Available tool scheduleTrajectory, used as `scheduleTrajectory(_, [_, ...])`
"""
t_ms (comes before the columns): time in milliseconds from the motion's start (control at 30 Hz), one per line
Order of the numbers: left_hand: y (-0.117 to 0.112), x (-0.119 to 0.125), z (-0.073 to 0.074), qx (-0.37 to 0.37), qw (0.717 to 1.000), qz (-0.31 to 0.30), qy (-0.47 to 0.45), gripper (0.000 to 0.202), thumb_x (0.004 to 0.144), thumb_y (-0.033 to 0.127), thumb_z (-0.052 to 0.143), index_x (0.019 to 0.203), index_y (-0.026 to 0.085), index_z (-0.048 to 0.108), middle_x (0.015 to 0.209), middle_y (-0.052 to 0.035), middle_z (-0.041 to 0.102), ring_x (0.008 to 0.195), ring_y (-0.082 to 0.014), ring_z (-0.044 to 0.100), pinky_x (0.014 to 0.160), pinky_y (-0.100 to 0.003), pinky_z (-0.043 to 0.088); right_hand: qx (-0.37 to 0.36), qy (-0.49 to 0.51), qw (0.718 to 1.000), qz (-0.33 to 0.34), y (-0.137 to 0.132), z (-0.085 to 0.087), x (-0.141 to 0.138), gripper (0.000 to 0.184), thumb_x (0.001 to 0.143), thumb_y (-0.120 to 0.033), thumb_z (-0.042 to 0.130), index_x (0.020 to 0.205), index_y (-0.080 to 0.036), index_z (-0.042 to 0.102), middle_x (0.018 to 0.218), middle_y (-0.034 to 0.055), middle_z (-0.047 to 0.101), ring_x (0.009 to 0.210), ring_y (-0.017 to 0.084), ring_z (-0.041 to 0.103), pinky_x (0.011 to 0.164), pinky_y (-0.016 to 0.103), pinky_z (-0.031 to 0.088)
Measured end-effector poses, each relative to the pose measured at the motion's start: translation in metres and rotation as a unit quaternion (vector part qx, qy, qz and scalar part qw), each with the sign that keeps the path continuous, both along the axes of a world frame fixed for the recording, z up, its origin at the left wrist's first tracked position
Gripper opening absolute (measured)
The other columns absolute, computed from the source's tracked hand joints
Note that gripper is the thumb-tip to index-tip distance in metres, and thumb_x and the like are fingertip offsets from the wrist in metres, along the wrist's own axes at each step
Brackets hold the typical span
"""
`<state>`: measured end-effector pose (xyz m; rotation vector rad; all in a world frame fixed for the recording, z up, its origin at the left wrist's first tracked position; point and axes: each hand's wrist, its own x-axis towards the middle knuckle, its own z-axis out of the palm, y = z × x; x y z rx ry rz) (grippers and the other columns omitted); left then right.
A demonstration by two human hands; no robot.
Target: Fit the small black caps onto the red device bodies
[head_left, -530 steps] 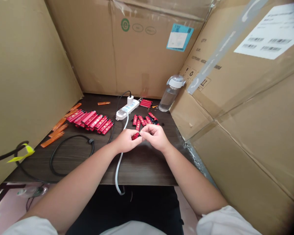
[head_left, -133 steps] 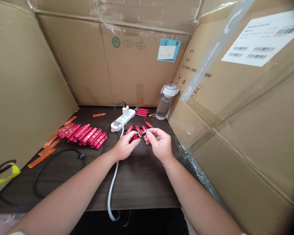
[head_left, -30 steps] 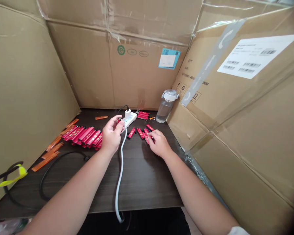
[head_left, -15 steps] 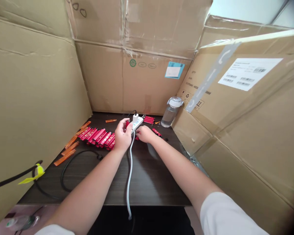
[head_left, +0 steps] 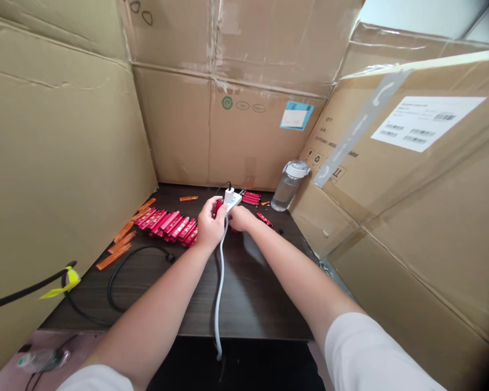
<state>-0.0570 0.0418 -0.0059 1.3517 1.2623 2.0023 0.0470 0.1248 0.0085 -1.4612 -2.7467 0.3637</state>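
My left hand [head_left: 210, 224] is closed round a small red stick-shaped piece [head_left: 218, 206], which shows between its thumb and fingers. Right beside it is a white power strip [head_left: 234, 202] with a white plug adapter [head_left: 228, 194] in it. My right hand [head_left: 241, 218] is closed at the strip's near right side, its fingertips turned inward and partly hidden; a bit of red shows under them. To the left of my left hand lies a row of red sticks with black ends [head_left: 166, 224]. The strip's white cord [head_left: 221, 288] runs down between my forearms over the table's front edge.
Orange strips [head_left: 122, 243] lie along the left. A black cable [head_left: 116, 279] loops at front left. More red sticks [head_left: 251, 198] lie behind the power strip, one [head_left: 264, 219] to its right. A water bottle [head_left: 285, 190] stands at back right. Cardboard walls [head_left: 179, 130] enclose the table.
The whole view has shifted slightly, so everything sits a little further right. My left hand still holds the red piece by the power strip, and my right hand stays at the strip's side.
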Motion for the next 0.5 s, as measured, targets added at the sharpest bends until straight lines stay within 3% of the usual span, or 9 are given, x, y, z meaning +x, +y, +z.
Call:
scheduleTrajectory(133, [0.001, 0.000, 0.000, -0.006, 1.000, 0.006, -0.003, 0.029, 0.082, 0.035, 0.058, 0.104, 0.017, 0.059, 0.085, -0.0046, 0.065, 0.075, -0.0143, 0.062, 0.068, -0.026, 0.050, -0.019, 0.203, 0.978, -0.053, 0.003, 0.011, 0.026, 0.018, 0.083, -0.018, 0.053, 0.096, -0.013, 0.065, 0.091, 0.0087, 0.068, 0.086, 0.017, 0.063, 0.080, 0.029, 0.049])
scheduleTrajectory(167, [0.001, 0.001, 0.000, -0.008, 1.000, 0.008, -0.005, 0.028, 0.082, 0.034, 0.058, 0.104, 0.017, 0.059, 0.086, -0.0049, 0.065, 0.075, -0.0144, 0.062, 0.069, -0.026, 0.050, -0.081, 0.348, 0.930, -0.084, 0.003, 0.013, 0.035, 0.017, 0.082, -0.017, 0.055, 0.095, -0.013, 0.064, 0.086, 0.0077, 0.068, 0.079, 0.016, 0.063, 0.077, 0.029, 0.051])
scheduleTrajectory(233, [0.001, 0.002, 0.000, -0.013, 1.000, 0.007, -0.007, 0.026, 0.082, 0.033, 0.058, 0.103, 0.017, 0.059, 0.088, -0.0055, 0.066, 0.077, -0.0149, 0.063, 0.070, -0.026, 0.050, -0.226, 0.601, 0.756, -0.130, 0.001, 0.016, 0.053, 0.010, 0.079, -0.013, 0.057, 0.087, -0.013, 0.062, 0.072, 0.0036, 0.065, 0.068, 0.012, 0.062, 0.076, 0.029, 0.053])
scheduleTrajectory(267, [0.001, 0.003, 0.000, -0.014, 1.000, 0.005, -0.007, 0.026, 0.082, 0.032, 0.058, 0.102, 0.017, 0.059, 0.088, -0.0056, 0.066, 0.077, -0.0150, 0.063, 0.071, -0.027, 0.050, -0.282, 0.675, 0.664, -0.155, 0.000, 0.016, 0.061, 0.007, 0.078, -0.011, 0.056, 0.082, -0.014, 0.061, 0.066, 0.0021, 0.063, 0.064, 0.011, 0.061, 0.076, 0.029, 0.054])
scheduleTrajectory(300, [0.000, 0.003, 0.000, -0.016, 1.000, 0.002, -0.008, 0.025, 0.082, 0.032, 0.058, 0.102, 0.017, 0.059, 0.088, -0.0057, 0.066, 0.078, -0.0151, 0.063, 0.071, -0.027, 0.051, -0.320, 0.712, 0.598, -0.184, -0.002, 0.016, 0.069, 0.008, 0.078, -0.009, 0.054, 0.076, -0.014, 0.059, 0.062, 0.0012, 0.060, 0.062, 0.010, 0.060, 0.076, 0.028, 0.055])
scheduleTrajectory(333, [0.000, 0.004, 0.000, -0.017, 1.000, -0.001, -0.008, 0.025, 0.082, 0.032, 0.058, 0.102, 0.018, 0.059, 0.088, -0.0056, 0.066, 0.077, -0.0151, 0.063, 0.071, -0.027, 0.051, -0.340, 0.722, 0.563, -0.213, -0.004, 0.015, 0.075, 0.011, 0.079, -0.008, 0.051, 0.072, -0.015, 0.057, 0.060, 0.0011, 0.059, 0.061, 0.010, 0.059, 0.075, 0.027, 0.055])
scheduleTrajectory(367, [-0.001, 0.005, 0.000, -0.019, 1.000, -0.004, -0.009, 0.025, 0.081, 0.032, 0.058, 0.102, 0.018, 0.059, 0.088, -0.0055, 0.066, 0.077, -0.0151, 0.063, 0.071, -0.027, 0.051, -0.343, 0.710, 0.567, -0.239, -0.005, 0.013, 0.079, 0.015, 0.081, -0.008, 0.048, 0.070, -0.015, 0.055, 0.059, 0.0013, 0.057, 0.060, 0.010, 0.059, 0.074, 0.027, 0.056])
scheduleTrajectory(400, [-0.001, 0.006, -0.001, -0.021, 1.000, -0.007, -0.008, 0.025, 0.081, 0.032, 0.058, 0.102, 0.018, 0.060, 0.087, -0.0053, 0.066, 0.076, -0.0151, 0.063, 0.070, -0.027, 0.051, -0.330, 0.683, 0.598, -0.258, -0.006, 0.011, 0.083, 0.018, 0.082, -0.008, 0.045, 0.069, -0.015, 0.054, 0.059, 0.0016, 0.056, 0.060, 0.010, 0.059, 0.072, 0.026, 0.056])
scheduleTrajectory(500, [-0.002, 0.007, -0.002, -0.023, 1.000, -0.012, 0.000, 0.026, 0.081, 0.032, 0.058, 0.102, 0.018, 0.060, 0.084, -0.0045, 0.065, 0.074, -0.0148, 0.063, 0.069, -0.027, 0.051, -0.261, 0.582, 0.723, -0.264, -0.007, 0.005, 0.087, 0.019, 0.084, -0.011, 0.042, 0.068, -0.016, 0.052, 0.058, 0.0009, 0.053, 0.055, 0.009, 0.055, 0.062, 0.023, 0.055])
